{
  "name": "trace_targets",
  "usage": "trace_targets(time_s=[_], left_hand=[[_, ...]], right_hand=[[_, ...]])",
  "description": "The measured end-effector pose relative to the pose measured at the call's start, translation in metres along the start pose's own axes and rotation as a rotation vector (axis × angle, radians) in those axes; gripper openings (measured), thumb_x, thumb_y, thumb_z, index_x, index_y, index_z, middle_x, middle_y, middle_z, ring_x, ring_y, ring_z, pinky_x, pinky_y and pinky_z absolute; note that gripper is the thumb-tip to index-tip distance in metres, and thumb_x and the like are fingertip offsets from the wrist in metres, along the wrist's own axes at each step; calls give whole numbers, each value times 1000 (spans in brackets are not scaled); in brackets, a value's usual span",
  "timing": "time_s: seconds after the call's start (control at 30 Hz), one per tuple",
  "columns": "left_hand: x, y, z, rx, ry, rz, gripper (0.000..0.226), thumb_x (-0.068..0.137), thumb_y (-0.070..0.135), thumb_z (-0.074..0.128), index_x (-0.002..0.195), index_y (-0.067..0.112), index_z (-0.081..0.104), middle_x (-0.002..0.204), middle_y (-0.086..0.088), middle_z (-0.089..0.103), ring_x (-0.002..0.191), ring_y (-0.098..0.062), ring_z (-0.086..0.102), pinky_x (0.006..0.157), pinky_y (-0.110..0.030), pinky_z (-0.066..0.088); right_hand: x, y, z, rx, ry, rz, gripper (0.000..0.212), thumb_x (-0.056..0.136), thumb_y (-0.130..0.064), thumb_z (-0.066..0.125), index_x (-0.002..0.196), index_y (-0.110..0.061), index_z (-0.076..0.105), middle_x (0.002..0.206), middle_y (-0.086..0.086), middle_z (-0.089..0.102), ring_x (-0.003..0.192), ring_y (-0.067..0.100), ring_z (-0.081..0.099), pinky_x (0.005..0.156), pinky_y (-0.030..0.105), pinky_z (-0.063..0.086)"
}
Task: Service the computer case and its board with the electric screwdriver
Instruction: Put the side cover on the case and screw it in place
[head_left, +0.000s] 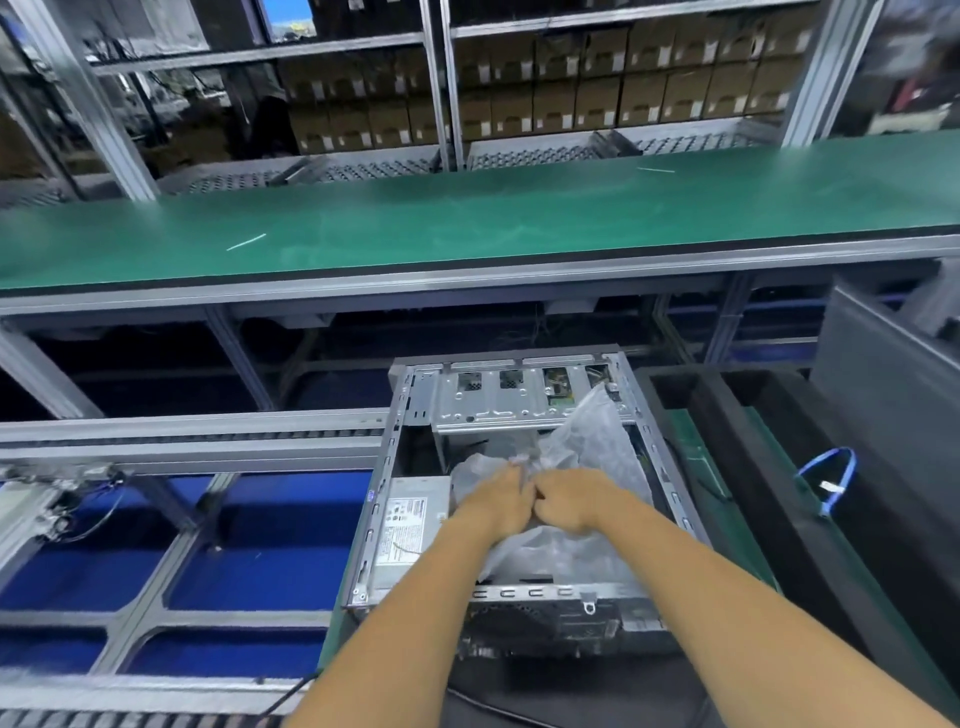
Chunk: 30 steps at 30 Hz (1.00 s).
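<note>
Fingers (519, 475) of both hands curled into one crumpled clear plastic bag (582, 447), pinching it where the hands meet. Left hand (501, 501) and right hand (574, 504) knuckle to knuckle, above the middle of the case. One computer case (519, 499), side panel off, lying open-side up on the low desk (332, 629). One drive cage (519, 397) across the far end of the case, four cutouts in a row. One power supply (410, 519) in the left half of the case, white label on top, print too blurred to read. Bag covering most of the right half of the case; board not visible under it. One blue cable loop (831, 480) right of the case, small white tag on it, unreadable. One green conveyor belt (467, 213) beyond the case, two thin white strips lying on it. Stacked cardboard boxes (623, 83) on racks past the belt, white labels unreadable. No electric screwdriver identifiable.
</note>
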<state>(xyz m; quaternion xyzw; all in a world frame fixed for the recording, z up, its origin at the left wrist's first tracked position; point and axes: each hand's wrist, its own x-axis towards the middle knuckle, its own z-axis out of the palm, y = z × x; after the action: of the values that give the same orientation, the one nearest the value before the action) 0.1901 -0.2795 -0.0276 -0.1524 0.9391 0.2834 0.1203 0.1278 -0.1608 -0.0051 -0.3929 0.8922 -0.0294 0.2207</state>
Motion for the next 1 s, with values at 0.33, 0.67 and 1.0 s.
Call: trace_targets(time_s=[0.33,0.67,1.0], left_hand=[[14,6,10,311,33,-39,64,94,39,34,150,12,15,157,-5,18,142,-24,21,112,-48,23],[-13,12,-33,174,-65,224,30,86,42,54,107,21,54,115,-5,49,109,-23,46,91,-40,43],[-28,18,-30,473,-457,253,17,83,2,47,91,15,55,91,-5,56,78,-23,49,68,-32,41]], right_hand=[[-22,-1,7,-272,425,154,62,99,-40,36,148,-4,27,153,17,31,142,32,28,117,48,20],[-12,-1,3,-107,-35,129,45,89,-31,50,129,-10,53,116,11,67,104,29,62,79,34,46],[3,-5,0,7,-52,179,47,91,-23,53,135,-7,50,129,16,62,113,31,60,80,33,43]])
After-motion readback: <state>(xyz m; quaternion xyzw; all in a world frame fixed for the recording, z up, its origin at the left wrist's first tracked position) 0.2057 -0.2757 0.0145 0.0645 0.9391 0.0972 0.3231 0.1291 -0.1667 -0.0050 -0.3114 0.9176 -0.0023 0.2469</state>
